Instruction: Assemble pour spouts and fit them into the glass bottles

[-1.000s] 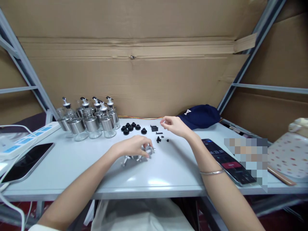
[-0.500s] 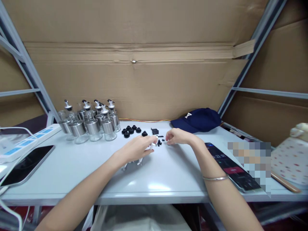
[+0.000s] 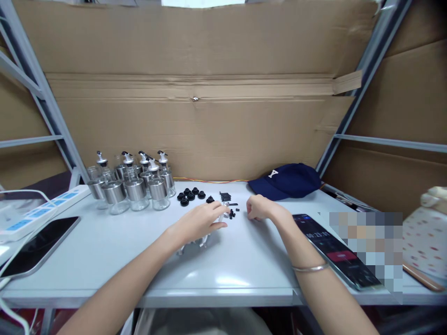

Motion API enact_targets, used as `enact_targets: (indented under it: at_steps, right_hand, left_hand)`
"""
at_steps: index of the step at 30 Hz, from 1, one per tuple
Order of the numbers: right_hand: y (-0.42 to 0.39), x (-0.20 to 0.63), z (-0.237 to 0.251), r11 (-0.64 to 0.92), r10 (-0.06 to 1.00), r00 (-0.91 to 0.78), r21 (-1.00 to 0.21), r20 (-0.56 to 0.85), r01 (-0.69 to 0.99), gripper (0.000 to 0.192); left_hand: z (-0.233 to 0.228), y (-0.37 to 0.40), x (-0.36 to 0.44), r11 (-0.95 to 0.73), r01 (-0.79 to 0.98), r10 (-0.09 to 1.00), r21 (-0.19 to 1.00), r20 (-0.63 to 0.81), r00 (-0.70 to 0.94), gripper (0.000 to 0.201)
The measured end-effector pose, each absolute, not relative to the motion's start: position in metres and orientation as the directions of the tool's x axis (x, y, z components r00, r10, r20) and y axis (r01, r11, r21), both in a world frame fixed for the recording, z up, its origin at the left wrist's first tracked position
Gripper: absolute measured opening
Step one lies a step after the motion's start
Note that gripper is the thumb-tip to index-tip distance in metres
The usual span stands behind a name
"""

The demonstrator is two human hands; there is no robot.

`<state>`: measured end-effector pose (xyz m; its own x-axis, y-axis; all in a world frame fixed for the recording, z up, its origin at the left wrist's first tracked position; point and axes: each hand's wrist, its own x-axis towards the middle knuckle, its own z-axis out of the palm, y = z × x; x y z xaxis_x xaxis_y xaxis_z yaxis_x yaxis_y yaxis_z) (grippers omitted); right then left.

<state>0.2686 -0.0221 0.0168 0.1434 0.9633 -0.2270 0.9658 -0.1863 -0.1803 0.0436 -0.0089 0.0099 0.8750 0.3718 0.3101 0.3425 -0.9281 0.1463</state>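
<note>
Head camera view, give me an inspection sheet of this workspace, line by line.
Surface: pale table, glossy, lit from above.
Job's things: silver metal part under the left hand; small black pieces between the hands; black round caps behind.
Clutter: glass dispenser bottles back left; navy cap; tablet; phone showing a timer.
Grips: left hand resting over the metal part, whether it clasps it unclear; right hand curled by the black pieces.
Cables: white cable near the power strip.
Surroundings: cardboard wall, grey shelf frame.
</note>
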Motion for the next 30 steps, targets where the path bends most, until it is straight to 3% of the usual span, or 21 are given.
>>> enact_targets:
  at_steps: [2, 4, 7, 10, 18, 30]
  right_hand:
    - [-0.021, 0.271, 0.017, -0.186, 0.966, 0.14, -0.21, -0.216, 0.96, 0.017]
    - [-0.021, 0.273, 0.02, -0.098, 0.986, 0.039, -0.376, -0.162, 0.922, 0.015]
    - [-0.024, 0.269, 0.027, 0.117, 0.98, -0.198, -0.747, -0.019, 0.654, 0.017]
    - [-0.029, 0.261, 0.034, 0.183, 0.96, -0.268, -0.902, 0.079, 0.391, 0.026]
    - [-0.034, 0.256, 0.038, 0.193, 0.964, -0.229, -0.951, 0.137, 0.242, 0.028]
    - [-0.033, 0.257, 0.038, 0.219, 0.96, -0.225, -0.951, 0.168, 0.221, 0.026]
  left_hand:
    - [0.01, -0.008, 0.044, -0.922, 0.347, 0.385, 0.172, 0.308, 0.87, 0.021]
    - [0.009, -0.007, 0.044, -0.915, 0.343, 0.396, 0.214, 0.305, 0.866, 0.019]
    - [0.005, -0.004, 0.044, -0.885, 0.306, 0.417, 0.35, 0.305, 0.856, 0.019]
    - [0.003, -0.002, 0.044, -0.839, 0.274, 0.445, 0.47, 0.304, 0.842, 0.02]
    - [0.003, -0.005, 0.044, -0.803, 0.281, 0.477, 0.525, 0.284, 0.832, 0.019]
    - [0.01, -0.015, 0.046, -0.85, 0.36, 0.488, 0.384, 0.32, 0.812, 0.015]
